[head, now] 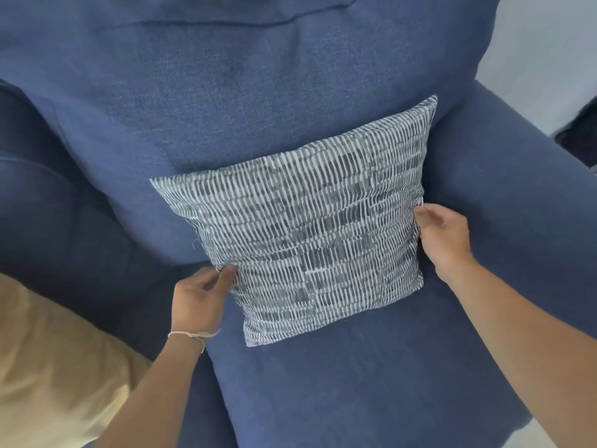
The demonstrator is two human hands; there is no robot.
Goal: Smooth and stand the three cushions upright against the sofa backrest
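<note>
- Blue woven upholstery fills almost the whole frame: a sofa (323,399) seen from above, with its seat in the lower centre and its backrest (210,101) rising across the upper half.
- One cushion (307,234), printed with short dark grey dashes on white, sits at the centre right of the frame; its lower edge rests on the seat and its upper part leans against the backrest, tilted so that its upper right corner points toward the top right.
- Left hand (198,297), at the lower centre left, pinches the cushion's left edge between thumb and curled fingers, closed on the fabric just below the edge's midpoint.
- Right hand (444,237), at the centre right, grips the cushion's right edge in the same way, thumb on the front face and fingers folded behind the seam.
- Both bare forearms enter from the bottom corners and converge on the cushion; a thin pale string bracelet (192,335) circles the left wrist.
- Right armrest (517,205) of the sofa runs diagonally just beside the right hand, from the centre right toward the lower right.
- Darker blue padding, in shadow, occupies the left edge of the frame.
- Tan fabric object (55,376), soft and blurred, lies in the lower left corner; whether it is another cushion cannot be told.
- Pale wall or floor shows at the upper right.
</note>
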